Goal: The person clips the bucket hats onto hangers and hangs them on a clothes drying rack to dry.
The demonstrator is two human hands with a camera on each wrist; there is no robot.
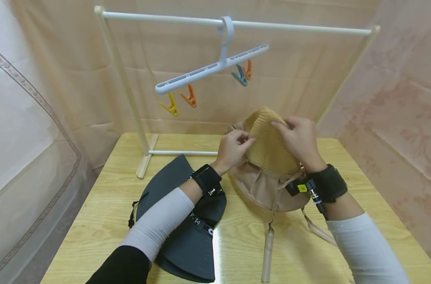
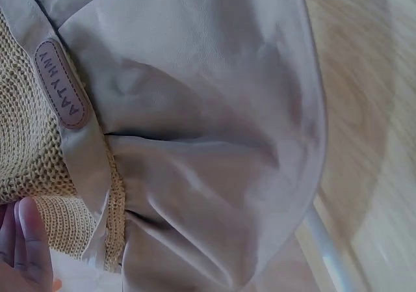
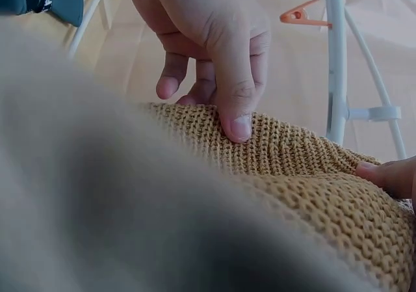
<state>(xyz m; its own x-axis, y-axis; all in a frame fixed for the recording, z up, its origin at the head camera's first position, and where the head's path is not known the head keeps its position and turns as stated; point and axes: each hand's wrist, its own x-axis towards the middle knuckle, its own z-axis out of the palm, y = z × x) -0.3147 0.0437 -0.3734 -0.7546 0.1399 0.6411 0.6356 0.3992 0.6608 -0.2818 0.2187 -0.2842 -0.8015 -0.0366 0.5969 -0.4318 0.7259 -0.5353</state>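
Observation:
A tan sun hat has a knitted straw crown (image 1: 268,146) and a wide brown fabric brim (image 1: 261,187). My left hand (image 1: 231,148) pinches the left side of the crown. On the right side my right hand (image 1: 302,138) pinches the knit between thumb and fingers. The right wrist view shows a left thumb (image 3: 238,119) pressed on the knit and the right thumb (image 3: 380,175) at the edge. A stitched leather label (image 2: 62,84) sits on the hat's band. Two straps hang from the brim; one strap (image 1: 267,252) lies toward the front.
A dark folded bucket hat (image 1: 194,260) lies beneath my left forearm. Behind, a white rack rail (image 1: 158,17) carries a pale hanger (image 1: 211,71) with several clips, among them a yellow clip (image 1: 170,107) and a blue-green clip (image 1: 241,75). All stands on a wooden table (image 1: 105,228).

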